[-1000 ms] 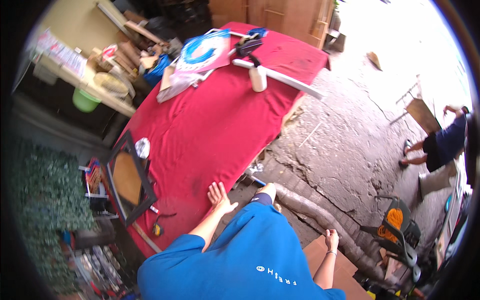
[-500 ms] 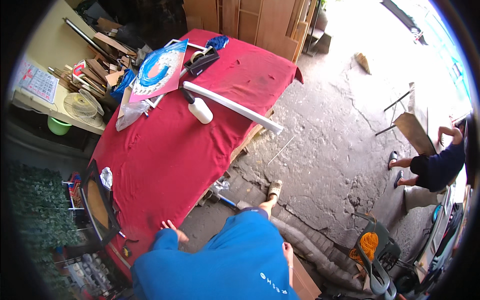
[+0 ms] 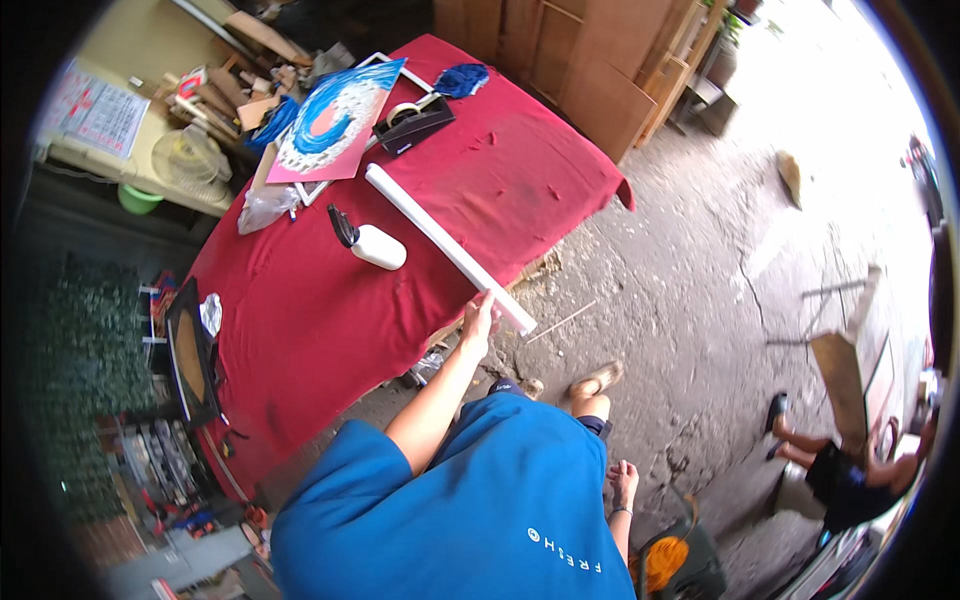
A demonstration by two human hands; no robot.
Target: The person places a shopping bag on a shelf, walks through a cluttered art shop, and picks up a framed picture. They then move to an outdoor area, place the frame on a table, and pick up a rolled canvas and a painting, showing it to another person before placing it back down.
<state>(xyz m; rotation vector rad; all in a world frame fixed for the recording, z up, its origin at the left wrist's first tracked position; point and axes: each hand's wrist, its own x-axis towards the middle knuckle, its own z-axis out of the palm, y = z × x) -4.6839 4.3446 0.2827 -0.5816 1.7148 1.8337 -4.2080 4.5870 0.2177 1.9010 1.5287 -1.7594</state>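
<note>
My left hand (image 3: 480,320) reaches over the table's right edge, its fingers closed around the near end of a long white strip of moulding (image 3: 440,240). The strip lies slanting across the red cloth-covered table (image 3: 320,310), and its near end sticks out past the edge. Left of it, a white bottle with a black spray head (image 3: 378,247) lies on its side, apart from the strip. My right hand (image 3: 622,484) hangs low by my right side, with fingers loosely bent and apart and nothing visible in it.
A blue and pink painting (image 3: 335,125), a black tape dispenser (image 3: 415,125) and a blue bundle (image 3: 461,80) lie at the table's far end. A dark frame (image 3: 190,350) leans at the left. Right, a person (image 3: 850,480) is by a bench; orange cord (image 3: 663,562) sits on a chair.
My left hand has gone from the table's near edge to the strip and taken hold. The strip's near end has swung toward me, away from the bottle. My view has shifted.
</note>
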